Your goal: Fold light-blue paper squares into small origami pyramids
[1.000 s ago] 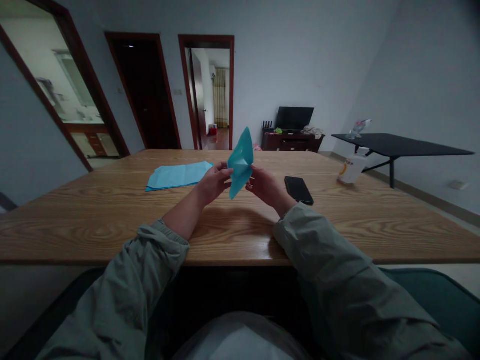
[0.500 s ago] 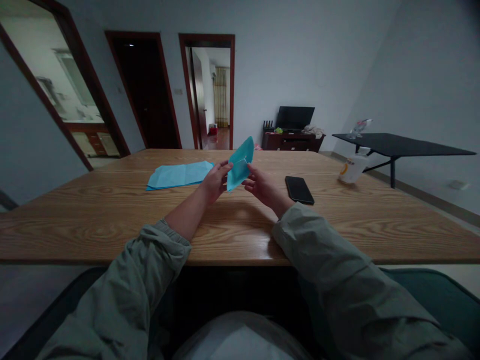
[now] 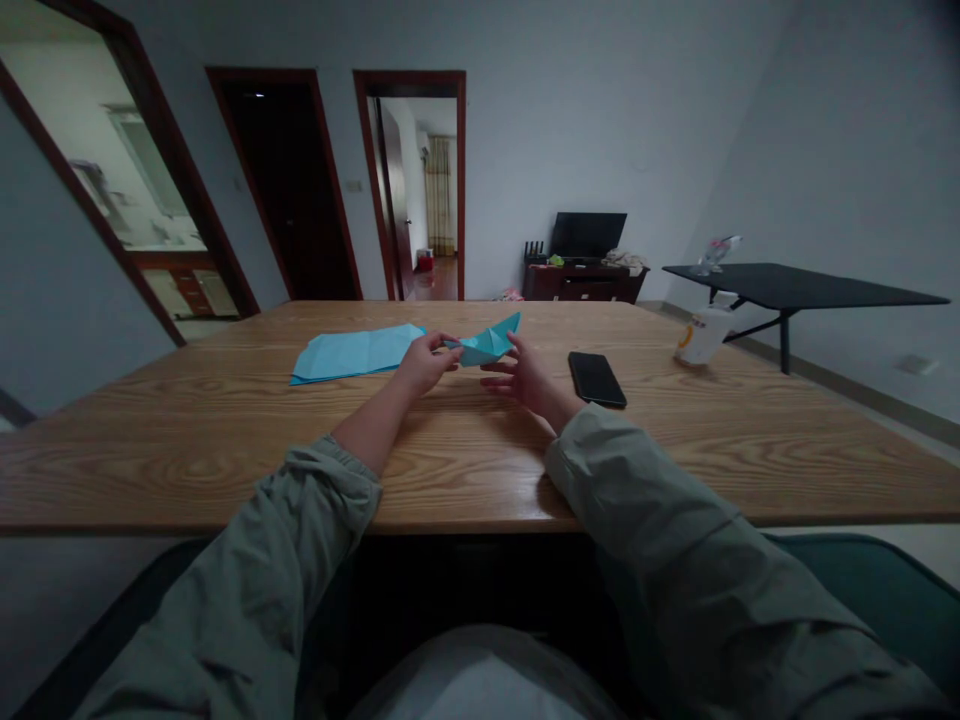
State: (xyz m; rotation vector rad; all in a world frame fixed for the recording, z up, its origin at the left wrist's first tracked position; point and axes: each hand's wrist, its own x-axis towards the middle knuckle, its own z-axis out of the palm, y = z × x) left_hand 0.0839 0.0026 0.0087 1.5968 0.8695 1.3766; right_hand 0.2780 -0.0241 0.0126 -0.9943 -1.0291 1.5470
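Observation:
A small turquoise paper boat (image 3: 487,345), folded with an upturned pointed end, is held just above the wooden table. My left hand (image 3: 427,363) pinches its left end between thumb and fingers. At the other end, my right hand (image 3: 529,380) has its thumb and forefinger on the boat, its lower fingers stretched out beneath. Flat on the table to the left lie light blue sheets of paper (image 3: 352,352), partly behind my left hand. A black phone (image 3: 597,380) rests just right of my right hand.
The wooden table (image 3: 225,440) spans the view in front of me. Toward its right edge stands a white plastic cup (image 3: 703,337). Beyond it is a black table (image 3: 795,285) with a clear bottle (image 3: 716,256) on top. A television (image 3: 589,236) stands by the far wall.
The paper boat has been tipped from upright to nearly level and lowered slightly. My hands have turned with it; the paper sheets and phone stay in place.

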